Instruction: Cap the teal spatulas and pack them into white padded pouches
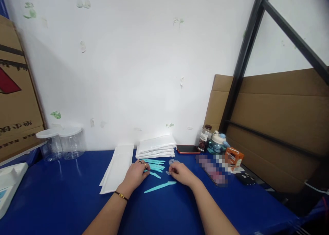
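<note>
Several teal eyebrow razors (156, 166) lie in a loose pile on the blue table, their handles partly under my left hand (138, 173). My left thumb and fingers are closed on the end of the nearest razor (155, 174) of that pile. One more razor (159, 186) lies apart, closer to me, between my two hands. To the right of the pile, my right hand (182, 174) has its fingers curled together at some small clear plastic pieces (172, 162), which look like blade caps. My fingers partly hide these pieces.
White envelopes lie left (117, 169) and in a stack (156, 146) by the wall. Behind my right hand are a phone (188, 149), a brown-capped bottle (205, 139), a teal jug (216, 145) and an orange box (233, 158). Clear jars (73, 144) and a white device (11, 183) stand left.
</note>
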Demonstrator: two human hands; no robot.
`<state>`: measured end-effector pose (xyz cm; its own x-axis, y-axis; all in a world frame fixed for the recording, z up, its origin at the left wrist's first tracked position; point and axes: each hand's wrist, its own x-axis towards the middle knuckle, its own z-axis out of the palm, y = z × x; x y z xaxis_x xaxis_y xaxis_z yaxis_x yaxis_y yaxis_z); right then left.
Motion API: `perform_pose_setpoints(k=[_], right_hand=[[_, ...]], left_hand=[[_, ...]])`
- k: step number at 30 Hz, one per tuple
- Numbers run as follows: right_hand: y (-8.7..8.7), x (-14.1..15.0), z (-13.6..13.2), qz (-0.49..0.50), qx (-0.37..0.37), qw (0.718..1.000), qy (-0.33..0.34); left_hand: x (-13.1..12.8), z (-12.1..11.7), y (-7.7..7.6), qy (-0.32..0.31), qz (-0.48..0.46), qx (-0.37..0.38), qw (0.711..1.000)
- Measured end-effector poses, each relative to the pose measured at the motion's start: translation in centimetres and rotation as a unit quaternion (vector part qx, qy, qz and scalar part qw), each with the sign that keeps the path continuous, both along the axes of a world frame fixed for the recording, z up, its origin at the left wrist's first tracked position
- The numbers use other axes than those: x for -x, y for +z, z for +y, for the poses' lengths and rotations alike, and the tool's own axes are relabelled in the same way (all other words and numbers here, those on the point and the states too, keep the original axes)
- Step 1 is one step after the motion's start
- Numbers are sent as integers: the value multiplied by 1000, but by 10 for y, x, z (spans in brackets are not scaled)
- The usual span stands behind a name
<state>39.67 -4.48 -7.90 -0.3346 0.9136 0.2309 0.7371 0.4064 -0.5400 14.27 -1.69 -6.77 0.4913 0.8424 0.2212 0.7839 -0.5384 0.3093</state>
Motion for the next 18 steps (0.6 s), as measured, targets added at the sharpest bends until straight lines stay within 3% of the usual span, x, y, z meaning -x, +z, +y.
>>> perform_pose_setpoints(k=[9,18], right_hand=[[-4,5,5,37,72,997,2],[8,10,-3,45,70,997,8]], left_hand=[[-3,-1,-8,15,-41,73,996],[-8,-2,-5,19,-35,78,996]])
